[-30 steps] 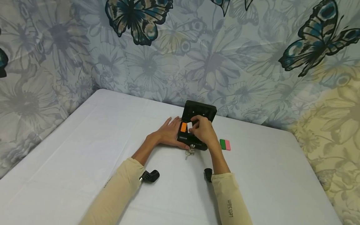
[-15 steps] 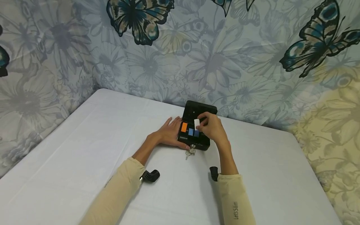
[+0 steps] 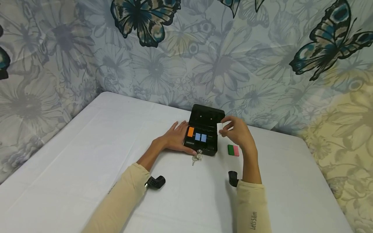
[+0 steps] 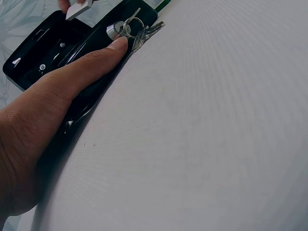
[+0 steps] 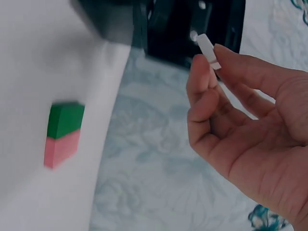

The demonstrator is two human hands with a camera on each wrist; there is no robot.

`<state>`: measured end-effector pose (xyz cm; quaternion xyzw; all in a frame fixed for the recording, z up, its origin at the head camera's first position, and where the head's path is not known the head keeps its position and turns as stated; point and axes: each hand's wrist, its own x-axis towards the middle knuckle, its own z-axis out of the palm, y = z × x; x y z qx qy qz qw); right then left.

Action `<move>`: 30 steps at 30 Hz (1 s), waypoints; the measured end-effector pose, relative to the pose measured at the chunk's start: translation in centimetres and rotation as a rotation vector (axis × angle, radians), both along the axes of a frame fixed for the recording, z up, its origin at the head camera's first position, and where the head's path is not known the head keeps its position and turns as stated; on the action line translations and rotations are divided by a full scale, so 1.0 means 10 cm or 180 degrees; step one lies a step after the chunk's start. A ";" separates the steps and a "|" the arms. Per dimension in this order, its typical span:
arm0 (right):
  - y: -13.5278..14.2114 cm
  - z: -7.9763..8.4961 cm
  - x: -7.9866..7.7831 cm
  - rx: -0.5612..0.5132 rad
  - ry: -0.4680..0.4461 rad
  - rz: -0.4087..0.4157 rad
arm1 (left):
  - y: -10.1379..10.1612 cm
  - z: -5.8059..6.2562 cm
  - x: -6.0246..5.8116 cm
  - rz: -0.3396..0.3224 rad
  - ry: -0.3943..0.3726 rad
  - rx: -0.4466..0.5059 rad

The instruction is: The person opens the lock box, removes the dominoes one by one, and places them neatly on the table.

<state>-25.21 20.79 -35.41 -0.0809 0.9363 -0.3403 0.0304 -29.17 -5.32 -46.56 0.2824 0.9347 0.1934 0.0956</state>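
A black cash box stands on the table with its lid raised. Inside lie an orange block on the left and two light blue blocks side by side. My left hand rests along the box's left side, fingers straight, thumb along the front near the lock and its keys. Just right of the box, above the table, my right hand pinches a small white block between thumb and fingertips. The white block also shows at the top of the left wrist view.
To the right of the box, a green block and a pink block lie against each other on the white table. A wall covering with flowers and butterflies rises behind the table.
My right hand has lifted the white block from over the box and carried it right, past the box's edge. The blue blocks have come into view. My left hand stays in place.
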 end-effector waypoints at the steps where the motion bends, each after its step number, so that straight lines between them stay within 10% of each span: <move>1: 0.04 0.01 0.00 0.0016 -0.0001 -0.0017 | 0.00 0.00 0.00 0.0000 0.0000 0.0001; 30: 0.73 -0.01 0.09 0.0644 -0.0835 -0.0332 | -0.01 -0.03 -0.01 -0.0017 0.0014 0.0084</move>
